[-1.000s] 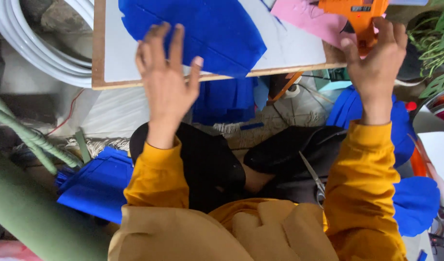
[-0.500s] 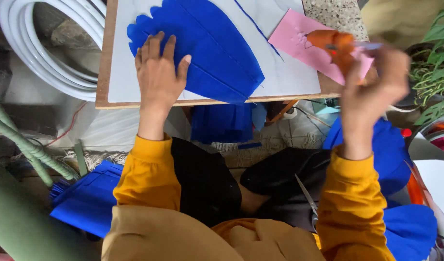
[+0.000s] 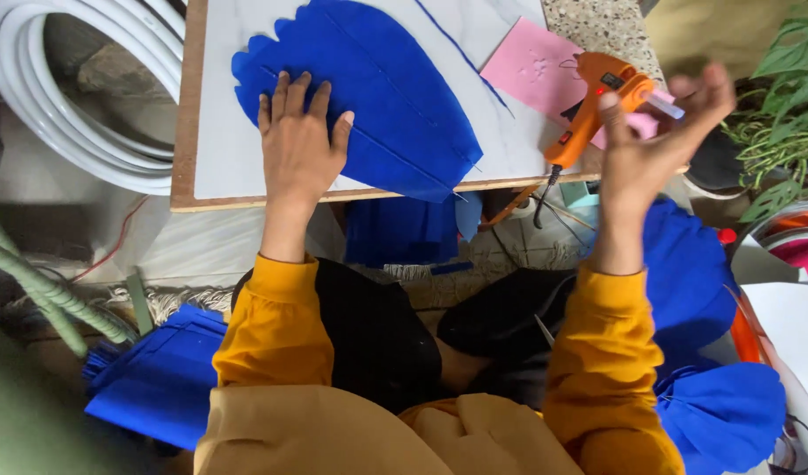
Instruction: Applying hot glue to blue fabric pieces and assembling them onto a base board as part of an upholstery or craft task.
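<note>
With the left hand (image 3: 300, 145) spread flat on the blue paper petal (image 3: 369, 88) on the counter (image 3: 212, 149), the right hand (image 3: 655, 145), fingers closed around the orange glue gun (image 3: 595, 101), seems ready to glue; the nozzle must come down onto the petal.
</note>
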